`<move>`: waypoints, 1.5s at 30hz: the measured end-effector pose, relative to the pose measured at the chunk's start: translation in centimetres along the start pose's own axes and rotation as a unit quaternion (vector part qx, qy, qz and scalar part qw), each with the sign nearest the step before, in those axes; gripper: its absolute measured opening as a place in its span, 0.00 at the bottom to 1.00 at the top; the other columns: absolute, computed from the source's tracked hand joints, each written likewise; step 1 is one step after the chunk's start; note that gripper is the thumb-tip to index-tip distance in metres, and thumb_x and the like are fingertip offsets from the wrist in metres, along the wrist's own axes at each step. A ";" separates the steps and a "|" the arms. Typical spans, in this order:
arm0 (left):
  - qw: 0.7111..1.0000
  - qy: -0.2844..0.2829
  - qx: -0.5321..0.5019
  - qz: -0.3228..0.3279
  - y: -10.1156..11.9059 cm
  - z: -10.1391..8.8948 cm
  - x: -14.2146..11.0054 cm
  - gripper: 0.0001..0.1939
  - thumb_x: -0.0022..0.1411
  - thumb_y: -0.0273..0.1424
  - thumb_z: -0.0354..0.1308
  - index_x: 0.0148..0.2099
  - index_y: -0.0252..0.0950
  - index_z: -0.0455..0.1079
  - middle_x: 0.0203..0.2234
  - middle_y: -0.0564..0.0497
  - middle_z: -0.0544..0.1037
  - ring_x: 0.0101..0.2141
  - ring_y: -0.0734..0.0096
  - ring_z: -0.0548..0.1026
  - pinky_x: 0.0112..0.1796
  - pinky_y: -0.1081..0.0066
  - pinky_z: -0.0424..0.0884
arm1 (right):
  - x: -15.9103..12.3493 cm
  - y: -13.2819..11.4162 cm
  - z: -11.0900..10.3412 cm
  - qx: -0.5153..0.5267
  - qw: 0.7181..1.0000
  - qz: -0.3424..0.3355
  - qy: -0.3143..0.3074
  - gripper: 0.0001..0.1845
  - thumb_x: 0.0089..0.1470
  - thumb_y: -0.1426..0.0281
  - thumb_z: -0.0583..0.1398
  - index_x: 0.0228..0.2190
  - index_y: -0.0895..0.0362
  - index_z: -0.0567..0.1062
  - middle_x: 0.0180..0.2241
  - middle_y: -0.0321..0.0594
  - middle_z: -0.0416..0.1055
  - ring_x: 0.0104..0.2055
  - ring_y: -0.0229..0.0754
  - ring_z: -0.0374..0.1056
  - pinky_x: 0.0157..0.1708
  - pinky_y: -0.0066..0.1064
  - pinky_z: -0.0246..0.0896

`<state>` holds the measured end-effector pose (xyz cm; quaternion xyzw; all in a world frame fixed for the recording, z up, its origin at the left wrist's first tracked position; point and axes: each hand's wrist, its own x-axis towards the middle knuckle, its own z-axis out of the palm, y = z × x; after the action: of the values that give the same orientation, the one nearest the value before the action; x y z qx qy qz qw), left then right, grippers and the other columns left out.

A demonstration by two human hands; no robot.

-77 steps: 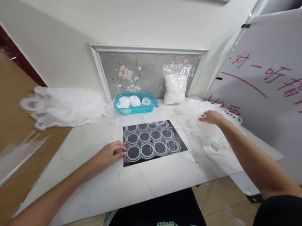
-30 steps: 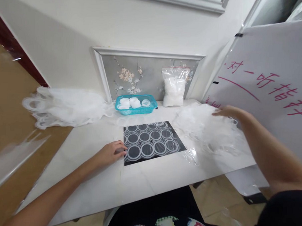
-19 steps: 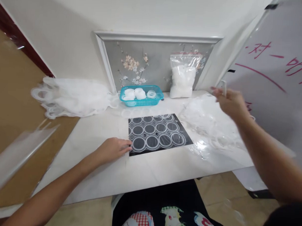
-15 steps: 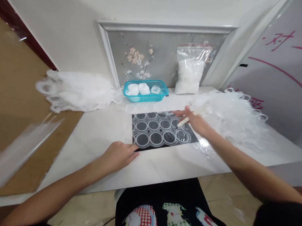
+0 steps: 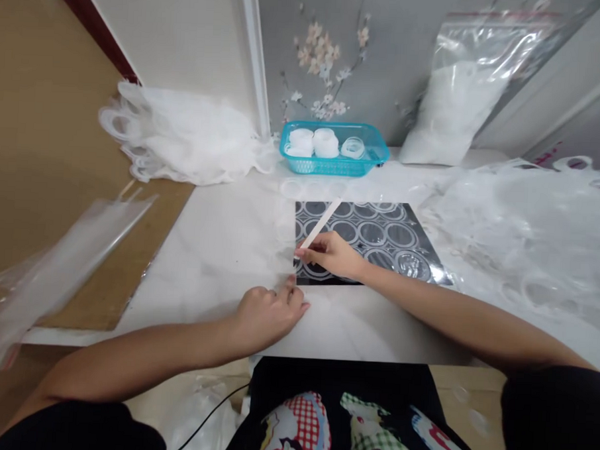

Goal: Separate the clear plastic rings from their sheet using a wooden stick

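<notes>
A black mat (image 5: pixel 428 260) lies on the white tabletop under a clear film sheet (image 5: pixel 374 231) printed with white rings. My right hand (image 5: pixel 331 254) is closed on a thin white stick (image 5: pixel 320 223), its lower end at the mat's near left corner. My left hand (image 5: pixel 268 312) rests just in front of that corner, fingers curled, with thumb and forefinger pressed against the film's near left edge.
A turquoise basket (image 5: pixel 333 147) with white rings stands behind the mat. A zip bag of white pieces (image 5: pixel 449 102) leans on the back panel. Heaps of clear ring-cut film lie at the right (image 5: pixel 533 222) and back left (image 5: pixel 184 134). A clear sleeve (image 5: pixel 65 254) overhangs the left edge.
My right hand left the film heap on the right, picked up a white stick and came to the mat's near left corner. The camera moved closer and lower. My left hand drew slightly nearer.
</notes>
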<state>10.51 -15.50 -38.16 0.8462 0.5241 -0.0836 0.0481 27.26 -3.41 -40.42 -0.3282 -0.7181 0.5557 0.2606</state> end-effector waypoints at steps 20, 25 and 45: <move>1.000 0.008 -0.004 -0.003 0.4 -1.3 0.0 0.20 0.69 0.43 0.47 0.51 0.34 0.70 0.54 0.39 0.71 0.35 0.55 0.79 0.28 0.64 0.72 | -0.5 0.2 -1.2 -0.192 0.960 -0.188 -0.079 0.10 0.60 0.66 0.58 0.34 0.57 0.78 0.38 0.42 0.77 0.45 0.46 0.70 0.45 0.40 0.65; 0.996 -0.032 -0.079 -0.018 -0.1 -2.4 0.4 0.21 0.68 0.45 0.49 0.48 0.34 0.72 0.46 0.44 0.77 0.35 0.57 0.79 0.31 0.64 0.73 | -0.9 0.7 -1.8 -0.334 0.874 -0.330 -0.127 0.11 0.63 0.69 0.54 0.41 0.52 0.76 0.40 0.38 0.78 0.61 0.48 0.58 0.64 0.58 0.36; 0.962 0.242 0.064 0.109 0.3 -0.4 0.2 0.19 0.70 0.39 0.47 0.36 0.34 0.73 0.51 0.48 0.75 0.22 0.72 0.75 0.17 0.71 0.62 | -6.4 -0.2 -1.7 -0.128 0.979 -0.003 0.160 0.17 0.58 0.56 0.57 0.32 0.55 0.78 0.30 0.40 0.77 0.31 0.44 0.72 0.31 0.35 0.66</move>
<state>10.89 -15.41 -37.83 0.8945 0.4180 0.0965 -0.1257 32.63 -7.20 -39.81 -0.4411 -0.7334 0.3985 0.3297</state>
